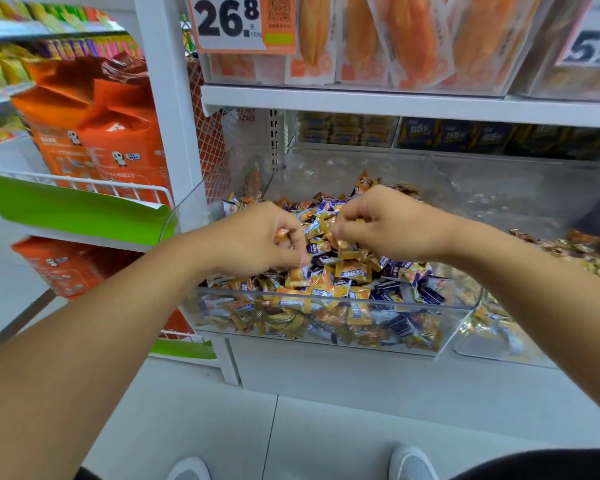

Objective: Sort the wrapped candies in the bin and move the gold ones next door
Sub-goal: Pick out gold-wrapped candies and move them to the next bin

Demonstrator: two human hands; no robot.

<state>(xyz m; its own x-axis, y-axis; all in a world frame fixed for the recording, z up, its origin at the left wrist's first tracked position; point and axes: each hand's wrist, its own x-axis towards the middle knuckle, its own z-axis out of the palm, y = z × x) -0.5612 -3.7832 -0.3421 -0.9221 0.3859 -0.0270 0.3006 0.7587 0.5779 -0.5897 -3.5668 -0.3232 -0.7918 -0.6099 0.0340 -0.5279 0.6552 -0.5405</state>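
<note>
1. Hands: your left hand and right hand are both pinched on candies, frame centre.
2. Step: sorting in the clear bin.
3. Next: carry gold ones to the neighbouring bin, lower right.

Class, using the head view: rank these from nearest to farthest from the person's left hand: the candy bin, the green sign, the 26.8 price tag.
From the left hand:
1. Candy bin, directly beneath it.
2. Green sign, off to the left.
3. Price tag, top shelf above.
</note>
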